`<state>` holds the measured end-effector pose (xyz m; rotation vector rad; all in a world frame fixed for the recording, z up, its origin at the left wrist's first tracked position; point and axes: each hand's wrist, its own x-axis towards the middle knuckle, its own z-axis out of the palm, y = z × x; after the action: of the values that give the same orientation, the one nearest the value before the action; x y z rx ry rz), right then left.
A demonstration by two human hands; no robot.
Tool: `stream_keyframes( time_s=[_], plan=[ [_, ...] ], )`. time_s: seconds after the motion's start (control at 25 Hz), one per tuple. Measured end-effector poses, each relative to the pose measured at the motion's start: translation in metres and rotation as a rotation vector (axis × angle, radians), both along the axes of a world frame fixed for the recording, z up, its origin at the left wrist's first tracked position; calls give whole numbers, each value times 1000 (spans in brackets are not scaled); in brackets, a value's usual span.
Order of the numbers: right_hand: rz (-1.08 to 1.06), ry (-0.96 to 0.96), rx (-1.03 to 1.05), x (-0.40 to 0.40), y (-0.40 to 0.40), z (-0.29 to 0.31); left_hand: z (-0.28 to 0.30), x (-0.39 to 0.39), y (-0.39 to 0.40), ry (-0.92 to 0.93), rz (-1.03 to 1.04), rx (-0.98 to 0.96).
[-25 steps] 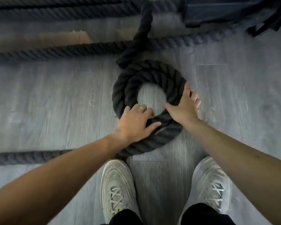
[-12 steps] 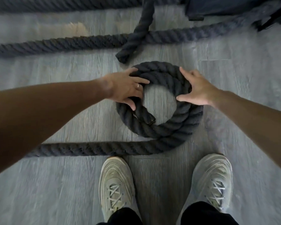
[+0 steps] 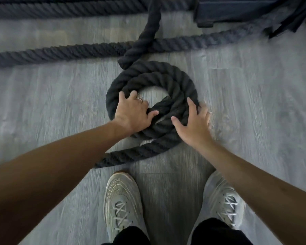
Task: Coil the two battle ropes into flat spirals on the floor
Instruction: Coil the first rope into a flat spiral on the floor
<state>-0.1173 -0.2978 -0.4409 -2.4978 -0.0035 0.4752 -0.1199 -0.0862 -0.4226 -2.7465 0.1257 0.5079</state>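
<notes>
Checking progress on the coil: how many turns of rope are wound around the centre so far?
2 full turns in the coil, with a third starting along the near side. Both hands, left and right, cover parts, so the count is approximate.

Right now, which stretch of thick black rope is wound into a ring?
The black rope coil under both hands, nearest the shoes; the long rope beyond it lies straight.

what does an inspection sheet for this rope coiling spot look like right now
surface: grey wood-look floor, bare around the coil
job's things: black rope coil, about two turns, open centre; tail runs left; more rope lies straight beyond
clutter: dark straps, top right
grips: left hand and right hand spread flat on the coil's near side
cables: nothing seen
surroundings: pale shoes; dark box
</notes>
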Motion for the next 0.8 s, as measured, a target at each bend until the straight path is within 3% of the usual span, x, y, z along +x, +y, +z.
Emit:
stream_keyframes(
  time_s=[0.16, 0.32, 0.4, 0.48, 0.56, 0.68, 0.8],
  plan=[
    [-43, 50, 22, 3, 14, -1, 1, -11, -24, 62, 84, -65],
    [2, 73, 18, 27, 10, -1, -5, 1, -24, 182, 231, -374],
    [37, 70, 29, 34, 8, 0, -3, -3, -4, 181, -26, -389],
    [58, 77, 46, 36, 6, -2, -1, -8, 27, 185, -457, -244],
    [73, 65, 35, 37, 5, -5, 9, -6, 60, 284, -748, -85],
    [151, 46, -24, 51, 8, 0, 15, 13, 88, 401, -809, -7],
    [226, 55, -37, 87, 9, 13, 7, 30, 79, 327, -842, -41]
  ],
)
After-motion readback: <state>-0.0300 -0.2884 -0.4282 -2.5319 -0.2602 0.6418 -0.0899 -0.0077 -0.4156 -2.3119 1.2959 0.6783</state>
